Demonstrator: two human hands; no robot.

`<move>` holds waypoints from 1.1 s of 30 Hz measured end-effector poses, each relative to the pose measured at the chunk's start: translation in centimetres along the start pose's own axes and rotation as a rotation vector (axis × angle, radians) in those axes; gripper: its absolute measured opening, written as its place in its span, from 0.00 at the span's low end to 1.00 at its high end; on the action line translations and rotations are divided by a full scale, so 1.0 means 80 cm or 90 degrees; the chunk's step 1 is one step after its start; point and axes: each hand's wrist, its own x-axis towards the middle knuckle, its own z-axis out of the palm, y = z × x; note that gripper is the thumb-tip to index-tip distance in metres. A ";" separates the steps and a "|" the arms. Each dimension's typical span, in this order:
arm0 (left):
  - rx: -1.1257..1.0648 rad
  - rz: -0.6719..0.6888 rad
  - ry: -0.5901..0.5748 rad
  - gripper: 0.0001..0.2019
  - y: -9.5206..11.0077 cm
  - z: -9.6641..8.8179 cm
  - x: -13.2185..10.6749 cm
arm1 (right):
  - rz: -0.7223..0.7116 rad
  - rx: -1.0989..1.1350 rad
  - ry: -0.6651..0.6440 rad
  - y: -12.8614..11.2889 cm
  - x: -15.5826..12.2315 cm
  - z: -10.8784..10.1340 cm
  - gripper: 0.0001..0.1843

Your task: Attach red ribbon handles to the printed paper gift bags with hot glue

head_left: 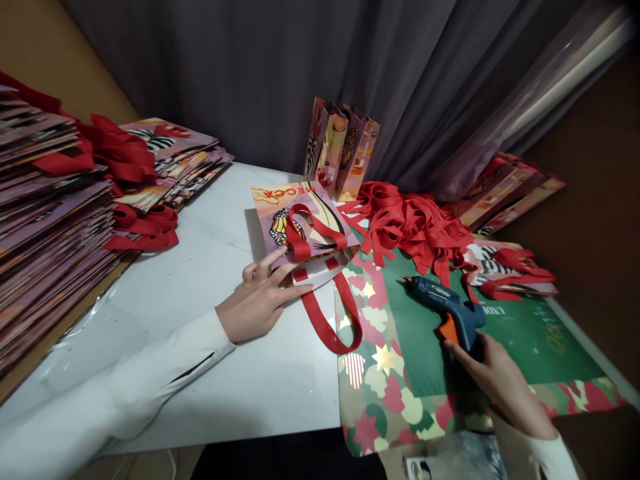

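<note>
A printed paper bag (pixel 324 230) with orange "MECCA" lettering and a butterfly lies on the table, its mouth facing me. One red ribbon handle curls over its front, and the other red ribbon handle (pixel 320 323) loops out toward me from the back panel. My left hand (pixel 263 293) has its fingers at the bag's opening, some on the front panel and some inside the mouth, holding it. In my right hand (pixel 500 373) is the grip of a dark blue glue gun (pixel 445 297) with an orange trigger. Its nozzle points left, toward the bag.
Flat printed bags (pixel 55 220) with red handles are stacked high at left. A heap of red ribbon strips (pixel 410 220) lies behind the green mat (pixel 420 360). Standing bags (pixel 340 147) are at the back, more bags (pixel 505 190) at right. A grey curtain (pixel 240 80) hangs behind.
</note>
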 end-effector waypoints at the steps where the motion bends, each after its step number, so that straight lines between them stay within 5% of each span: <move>1: 0.001 0.000 0.002 0.32 0.000 0.000 0.000 | 0.032 0.045 -0.037 -0.006 0.003 -0.007 0.30; 6: -0.017 -0.011 0.010 0.31 0.000 0.001 0.001 | 0.218 0.308 -0.229 -0.033 -0.004 -0.032 0.28; 12: -0.029 0.003 0.018 0.30 0.001 0.001 0.000 | 0.209 0.623 -0.188 -0.042 -0.040 -0.024 0.31; 18: -0.035 -0.003 0.005 0.33 0.000 0.002 -0.002 | 0.060 0.438 -0.270 -0.080 -0.027 -0.025 0.19; 22: -0.019 0.013 -0.009 0.35 0.001 -0.001 -0.002 | -0.193 0.382 -0.403 -0.133 0.003 -0.003 0.17; 25: 0.001 0.021 -0.013 0.34 0.002 -0.004 -0.001 | -0.348 0.363 -0.424 -0.169 0.020 0.016 0.13; 33: 0.011 0.044 -0.021 0.37 -0.001 -0.007 -0.004 | -0.474 0.323 -0.408 -0.208 0.045 0.045 0.13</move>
